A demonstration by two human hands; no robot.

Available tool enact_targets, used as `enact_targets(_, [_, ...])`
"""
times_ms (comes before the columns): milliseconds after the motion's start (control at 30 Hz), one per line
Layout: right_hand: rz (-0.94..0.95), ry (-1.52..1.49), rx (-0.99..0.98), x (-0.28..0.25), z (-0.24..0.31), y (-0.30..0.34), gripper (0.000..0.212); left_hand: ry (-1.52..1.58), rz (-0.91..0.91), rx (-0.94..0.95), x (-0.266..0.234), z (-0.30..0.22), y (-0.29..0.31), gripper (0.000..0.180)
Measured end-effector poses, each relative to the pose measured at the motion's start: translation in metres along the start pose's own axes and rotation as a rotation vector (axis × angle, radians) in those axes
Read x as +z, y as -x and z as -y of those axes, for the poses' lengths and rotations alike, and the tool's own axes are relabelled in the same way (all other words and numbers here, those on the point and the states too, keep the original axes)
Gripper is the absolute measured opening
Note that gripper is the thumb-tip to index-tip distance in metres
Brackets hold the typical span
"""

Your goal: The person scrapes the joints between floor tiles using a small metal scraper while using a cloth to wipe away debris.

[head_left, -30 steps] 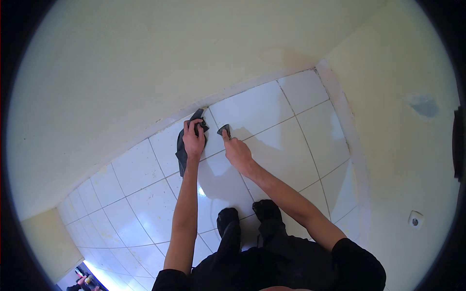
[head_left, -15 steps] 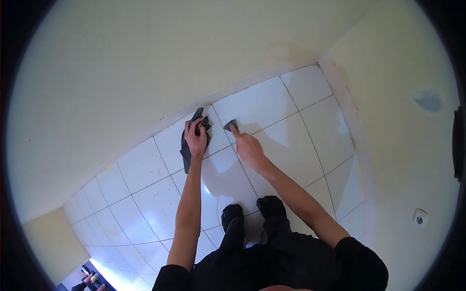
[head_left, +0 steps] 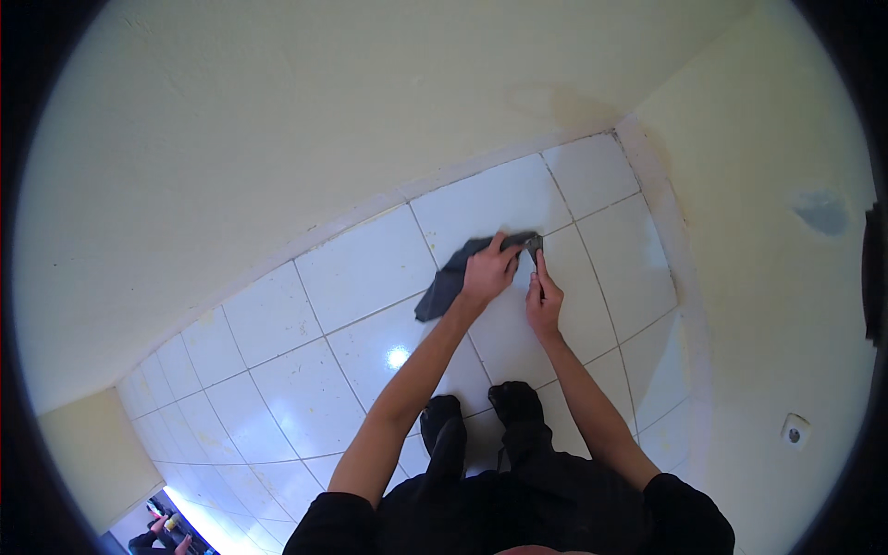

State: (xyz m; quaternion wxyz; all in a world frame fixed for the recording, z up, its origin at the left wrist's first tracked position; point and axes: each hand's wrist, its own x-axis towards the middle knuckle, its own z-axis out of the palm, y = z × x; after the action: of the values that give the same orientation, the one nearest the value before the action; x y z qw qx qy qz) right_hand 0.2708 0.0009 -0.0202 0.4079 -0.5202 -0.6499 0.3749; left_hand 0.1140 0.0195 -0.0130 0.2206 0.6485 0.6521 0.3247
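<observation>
My left hand (head_left: 488, 275) is closed around a dark grey cloth (head_left: 448, 285). One end of the cloth hangs down toward the lower left, and its other end reaches to the tool in my other hand. In my right hand (head_left: 547, 303) is a small dark scraper (head_left: 536, 244) with a flared blade, gripped with the index finger stretched along it. Cloth and blade meet, or nearly so, just above the white floor tiles (head_left: 365, 259). My palms and fingers hide most of the scraper's handle.
A cream wall (head_left: 277, 129) runs along the far side and meets the right wall (head_left: 768, 296) in a corner. That wall carries a socket (head_left: 795, 432). My dark-covered feet (head_left: 516, 402) stand on the tiles. Another person (head_left: 159, 536) shows at the lower left.
My left hand has carried the cloth to the right, over to the scraper. The right hand has shifted right with the scraper, and its blade now meets or nearly meets the cloth.
</observation>
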Motion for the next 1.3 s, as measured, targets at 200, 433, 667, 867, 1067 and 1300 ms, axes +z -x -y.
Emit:
enact_targets(200, [0.016, -0.021, 0.011, -0.008, -0.012, 0.0, 0.048, -0.072, -0.281, -0.281, -0.041, 0.048, -0.017, 0.031])
enact_targets(433, [0.072, -0.008, -0.076, -0.004, 0.005, -0.002, 0.048, -0.093, -0.859, -0.417, -0.138, 0.124, 0.041, 0.023])
enact_targets(667, [0.121, 0.003, -0.211, 0.008, 0.016, -0.002, 0.044, -0.141, -0.512, -0.055, -0.118, 0.112, 0.071, 0.029])
enact_targets(867, [0.071, -0.025, 0.015, 0.0, 0.001, 0.003, 0.046, -0.112, 0.022, 0.195, -0.05, 0.046, 0.009, 0.029])
enact_targets(1067, [0.082, -0.015, -0.082, 0.004, 0.01, 0.002, 0.046, -0.333, -0.199, -0.067, -0.063, 0.066, -0.04, 0.036])
enact_targets(1300, [0.174, 0.066, -0.001, -0.006, 0.01, -0.001, 0.049, -0.237, -0.4, -0.345, -0.11, 0.086, 0.02, 0.029])
